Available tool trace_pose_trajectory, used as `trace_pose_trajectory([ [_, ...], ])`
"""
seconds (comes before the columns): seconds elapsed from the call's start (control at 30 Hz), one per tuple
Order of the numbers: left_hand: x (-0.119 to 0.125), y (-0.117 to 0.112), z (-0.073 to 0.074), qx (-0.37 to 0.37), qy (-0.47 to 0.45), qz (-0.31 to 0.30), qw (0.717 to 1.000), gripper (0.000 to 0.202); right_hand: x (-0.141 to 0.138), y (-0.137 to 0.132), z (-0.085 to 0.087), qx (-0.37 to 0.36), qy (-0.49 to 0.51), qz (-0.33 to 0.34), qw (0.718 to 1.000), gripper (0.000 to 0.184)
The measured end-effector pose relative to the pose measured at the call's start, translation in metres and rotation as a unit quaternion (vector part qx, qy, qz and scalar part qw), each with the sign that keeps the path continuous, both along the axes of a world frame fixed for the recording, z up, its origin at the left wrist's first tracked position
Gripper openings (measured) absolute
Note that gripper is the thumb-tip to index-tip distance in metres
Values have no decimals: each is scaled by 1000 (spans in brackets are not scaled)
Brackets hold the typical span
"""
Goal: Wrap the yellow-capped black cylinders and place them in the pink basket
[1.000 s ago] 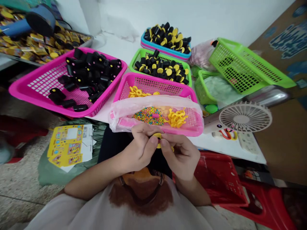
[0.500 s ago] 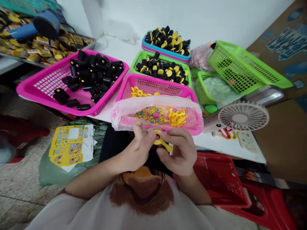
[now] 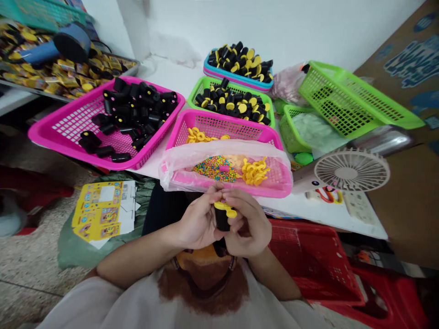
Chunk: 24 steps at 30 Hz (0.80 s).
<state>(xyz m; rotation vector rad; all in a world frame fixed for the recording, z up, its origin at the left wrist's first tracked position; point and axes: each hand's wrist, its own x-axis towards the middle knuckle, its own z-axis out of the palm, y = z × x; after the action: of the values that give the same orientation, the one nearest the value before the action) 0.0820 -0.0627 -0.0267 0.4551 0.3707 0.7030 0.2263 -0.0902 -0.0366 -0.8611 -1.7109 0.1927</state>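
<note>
- Location: the black cylinder (image 3: 222, 222) is held between both hands, in front of the person's shirt (image 3: 206, 292) and on the near side of the front pink basket (image 3: 274, 189), apart from the worktop (image 3: 329, 214).
- Relation to the fingers: the cylinder lies inward of both hands, to the right of the left hand (image 3: 195, 224) and to the left of the right hand (image 3: 252, 226). Neither hand is clearly the nearer, as both touch the held piece.
- Left fingers: closed around the left side of the cylinder, tips reaching toward its top.
- Right fingers: bent over the top and closed against the right side; how the hidden tips press cannot be told.
- Long axis: the cylinder stands roughly upright, black body below, yellow ring (image 3: 221, 206) at the upper end. Any slight tilt toward or away from the person cannot be judged from this view.
- Pointing: the ring's rounded tab (image 3: 231, 213) projects sideways to the right and a little toward the person, just beside the right fingers.
- Surroundings: beyond the hands, coloured beads (image 3: 214, 168) and loose yellow pieces (image 3: 255, 172) lie in the front pink basket.
</note>
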Motion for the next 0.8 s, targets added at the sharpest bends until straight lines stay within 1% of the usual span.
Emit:
trace_pose_trajectory([
  [0.03,-2,-1,0,25,-6,-2,1000,53,5,0,2,-34,2,25,999,54],
  [0.1,-7,-3,-1,104,3,-4,995,56,18,2,5,-102,23,98,990,51],
  [0.13,-10,-3,-2,159,18,-5,987,54,24,3,5,-123,40,143,981,51],
  [0.17,-14,-4,-3,224,37,-7,974,51,30,5,5,-132,55,190,971,52],
  [0.2,-17,-4,-4,298,60,-12,953,46,36,7,3,-131,65,233,961,51],
  [0.23,-19,-4,-6,369,82,-13,926,40,40,8,0,-125,71,266,953,50],
  [0.3,-22,-2,-9,491,111,-15,864,30,44,8,-8,-104,75,302,945,48],
  [0.33,-21,-1,-10,540,119,-12,833,26,44,5,-13,-103,84,298,945,48],
  [0.37,-21,0,-10,580,121,-3,805,24,42,1,-18,-113,109,278,948,48],
  [0.4,-20,1,-9,614,127,7,779,25,39,-4,-22,-137,147,252,946,49],
  [0.43,-19,3,-7,643,143,15,752,24,35,-10,-26,-179,199,220,938,54],
  [0.47,-18,4,-3,669,164,14,724,21,30,-16,-30,-229,253,197,919,62],
  [0.5,-17,6,1,689,187,10,701,17,26,-22,-32,-287,300,188,890,69],
  [0.53,-16,7,5,706,206,1,678,13,22,-27,-35,-342,338,195,855,74],
  [0.57,-16,9,9,722,222,-11,655,8,19,-31,-37,-387,363,214,820,74],
  [0.6,-15,10,12,741,234,-22,629,4,16,-35,-39,-420,378,236,791,67],
  [0.63,-15,11,14,761,243,-27,601,6,15,-37,-42,-436,388,250,773,57],
  [0.67,-14,12,14,779,256,-24,571,9,15,-39,-45,-441,399,254,763,49],
  [0.73,-11,13,10,807,287,-13,515,11,16,-41,-52,-449,411,231,759,38],
  [0.77,-10,13,7,819,297,-7,492,9,17,-41,-55,-457,413,208,760,39],
  [0.8,-9,13,4,829,301,1,471,6,18,-41,-58,-466,415,183,760,43],
])
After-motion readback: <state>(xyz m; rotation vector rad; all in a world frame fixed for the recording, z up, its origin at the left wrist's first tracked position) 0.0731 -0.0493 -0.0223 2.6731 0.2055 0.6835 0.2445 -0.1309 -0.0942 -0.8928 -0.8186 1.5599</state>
